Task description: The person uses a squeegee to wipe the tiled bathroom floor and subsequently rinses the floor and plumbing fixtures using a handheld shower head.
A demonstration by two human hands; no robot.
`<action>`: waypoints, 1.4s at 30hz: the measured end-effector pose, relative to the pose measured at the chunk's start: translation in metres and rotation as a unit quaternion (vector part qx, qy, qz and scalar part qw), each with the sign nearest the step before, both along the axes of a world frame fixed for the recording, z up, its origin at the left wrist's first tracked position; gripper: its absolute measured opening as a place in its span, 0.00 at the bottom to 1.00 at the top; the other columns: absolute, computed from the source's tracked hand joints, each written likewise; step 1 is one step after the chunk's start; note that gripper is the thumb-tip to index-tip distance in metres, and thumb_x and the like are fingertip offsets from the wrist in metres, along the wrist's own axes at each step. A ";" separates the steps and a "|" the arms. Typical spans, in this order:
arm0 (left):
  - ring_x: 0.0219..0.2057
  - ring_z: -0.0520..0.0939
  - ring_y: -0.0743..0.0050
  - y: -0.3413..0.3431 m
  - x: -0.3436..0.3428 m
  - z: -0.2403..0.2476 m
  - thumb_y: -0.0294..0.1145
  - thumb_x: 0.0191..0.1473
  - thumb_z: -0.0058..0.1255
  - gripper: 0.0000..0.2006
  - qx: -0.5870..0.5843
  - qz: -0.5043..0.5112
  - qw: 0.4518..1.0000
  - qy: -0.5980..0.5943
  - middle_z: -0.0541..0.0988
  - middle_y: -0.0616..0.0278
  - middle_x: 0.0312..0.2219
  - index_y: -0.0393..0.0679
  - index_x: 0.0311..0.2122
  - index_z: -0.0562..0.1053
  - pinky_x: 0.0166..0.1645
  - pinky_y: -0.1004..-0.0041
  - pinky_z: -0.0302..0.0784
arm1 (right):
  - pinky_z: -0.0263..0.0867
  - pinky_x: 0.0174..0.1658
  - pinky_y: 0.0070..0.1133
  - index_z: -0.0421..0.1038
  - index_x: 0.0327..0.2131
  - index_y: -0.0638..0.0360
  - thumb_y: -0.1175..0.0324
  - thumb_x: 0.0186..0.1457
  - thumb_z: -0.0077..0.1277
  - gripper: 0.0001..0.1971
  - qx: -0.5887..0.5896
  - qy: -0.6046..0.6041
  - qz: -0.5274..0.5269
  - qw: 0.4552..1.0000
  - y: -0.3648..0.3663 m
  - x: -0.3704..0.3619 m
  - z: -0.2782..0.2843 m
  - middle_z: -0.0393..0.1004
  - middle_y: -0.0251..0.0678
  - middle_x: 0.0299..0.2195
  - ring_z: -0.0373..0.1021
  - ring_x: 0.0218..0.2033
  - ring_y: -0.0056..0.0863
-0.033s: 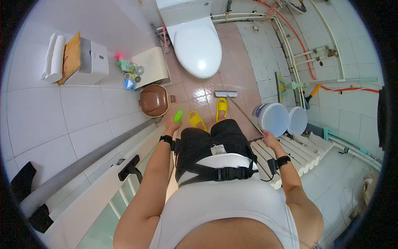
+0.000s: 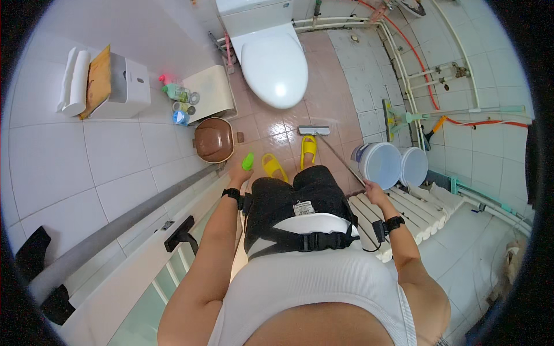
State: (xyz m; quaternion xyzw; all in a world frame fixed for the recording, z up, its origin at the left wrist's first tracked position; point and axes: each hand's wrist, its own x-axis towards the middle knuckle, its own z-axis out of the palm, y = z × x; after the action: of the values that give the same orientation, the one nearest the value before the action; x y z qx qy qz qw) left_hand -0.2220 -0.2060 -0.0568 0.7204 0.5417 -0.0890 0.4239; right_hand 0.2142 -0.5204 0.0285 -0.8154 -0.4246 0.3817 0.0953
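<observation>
My left hand (image 2: 238, 172) is closed round a small bright green object (image 2: 248, 161), perhaps the top of a bottle; the rest of it is hidden. It is just below the brown trash bin (image 2: 213, 140). My right hand (image 2: 375, 192) grips the upper end of a thin pole, the handle of a mop (image 2: 337, 154). The mop's flat grey head (image 2: 314, 130) rests on the pinkish floor tiles, just beyond my right foot. On my feet are yellow slippers (image 2: 273, 166).
Ahead stands a white toilet (image 2: 274, 66). Two white buckets (image 2: 382, 166) are beside a white slatted radiator (image 2: 398, 214) on the right. Bottles (image 2: 180, 94) line the left wall near a cream board (image 2: 210, 92). A white door (image 2: 144, 262) with a black handle is by my left arm.
</observation>
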 end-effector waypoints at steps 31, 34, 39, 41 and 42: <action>0.33 0.76 0.48 -0.014 -0.001 0.028 0.37 0.40 0.48 0.13 0.108 0.031 0.988 -0.104 0.76 0.51 0.30 0.49 0.35 0.73 0.36 0.59 0.71 | 0.59 0.48 0.22 0.60 0.50 0.65 0.72 0.56 0.36 0.18 -0.117 0.050 -0.045 0.991 -0.003 -0.029 0.015 0.67 0.48 0.45 0.65 0.45 0.36; 0.36 0.74 0.48 -0.012 0.005 0.027 0.36 0.39 0.51 0.16 0.050 0.023 0.998 -0.044 0.74 0.51 0.35 0.48 0.38 0.72 0.39 0.60 0.70 | 0.60 0.47 0.23 0.61 0.50 0.64 0.72 0.55 0.36 0.18 -0.111 0.043 -0.039 0.992 -0.001 -0.029 0.017 0.68 0.49 0.44 0.66 0.44 0.36; 0.40 0.72 0.48 -0.013 0.008 0.029 0.36 0.41 0.52 0.17 0.020 0.001 0.998 0.055 0.73 0.53 0.39 0.48 0.40 0.70 0.43 0.60 0.68 | 0.60 0.46 0.23 0.61 0.50 0.63 0.72 0.55 0.37 0.18 -0.108 0.043 -0.055 0.992 -0.002 -0.030 0.019 0.69 0.50 0.43 0.67 0.43 0.37; 0.41 0.72 0.49 -0.012 0.003 0.020 0.36 0.41 0.52 0.20 0.009 0.012 0.999 0.033 0.72 0.52 0.41 0.49 0.44 0.68 0.44 0.61 0.68 | 0.60 0.46 0.23 0.61 0.50 0.64 0.73 0.55 0.37 0.18 -0.106 0.037 -0.051 0.992 -0.003 -0.030 0.020 0.69 0.50 0.42 0.67 0.43 0.37; 0.41 0.72 0.49 -0.012 0.004 0.019 0.36 0.41 0.52 0.20 0.009 0.011 0.999 0.033 0.72 0.52 0.41 0.49 0.44 0.68 0.44 0.61 0.68 | 0.60 0.46 0.23 0.61 0.50 0.64 0.73 0.55 0.37 0.18 -0.106 0.037 -0.051 0.992 -0.003 -0.030 0.020 0.69 0.50 0.42 0.67 0.43 0.37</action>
State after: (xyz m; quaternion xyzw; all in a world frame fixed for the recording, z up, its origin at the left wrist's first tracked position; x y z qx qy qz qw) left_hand -0.2183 -0.2181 -0.0378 0.7144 0.5644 -0.1035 0.4004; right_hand 0.1846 -0.5234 0.0489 -0.8269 -0.3355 0.4493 0.0431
